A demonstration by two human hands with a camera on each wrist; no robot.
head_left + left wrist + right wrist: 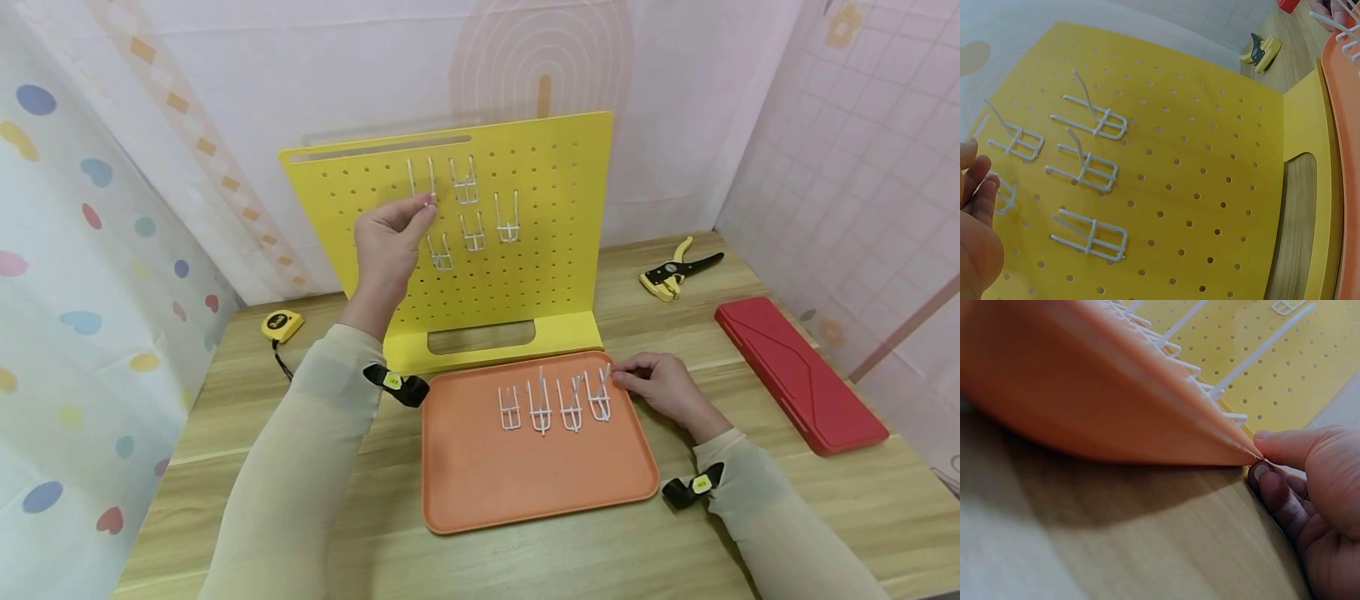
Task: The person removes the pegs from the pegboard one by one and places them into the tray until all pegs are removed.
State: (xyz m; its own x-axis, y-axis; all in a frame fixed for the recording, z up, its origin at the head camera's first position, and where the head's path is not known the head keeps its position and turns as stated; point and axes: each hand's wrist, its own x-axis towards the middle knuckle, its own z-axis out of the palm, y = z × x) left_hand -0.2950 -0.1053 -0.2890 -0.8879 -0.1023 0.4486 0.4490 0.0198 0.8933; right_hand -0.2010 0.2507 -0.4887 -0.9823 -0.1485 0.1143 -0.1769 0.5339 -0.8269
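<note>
My left hand (390, 243) is up at the yellow pegboard (558, 242), its thumb and fingertips pinching a white wire hook (1006, 197) at the upper left; the fingers hide part of this hook. Several more white wire hooks (507, 225) hang on the board right of and below that hand. Below the board lies an orange tray (525, 483), with a row of white hooks (540, 412) along its upper right part. At the tray's far right corner my right hand (663, 385) pinches the rim, thumb above and fingers underneath in the right wrist view.
A yellow tape measure (282, 324) lies left of the pegboard on the wooden table (247, 467). To the right are a black and yellow wire stripper (671, 271) and a long red case (798, 371). Patterned curtains close off the back and sides.
</note>
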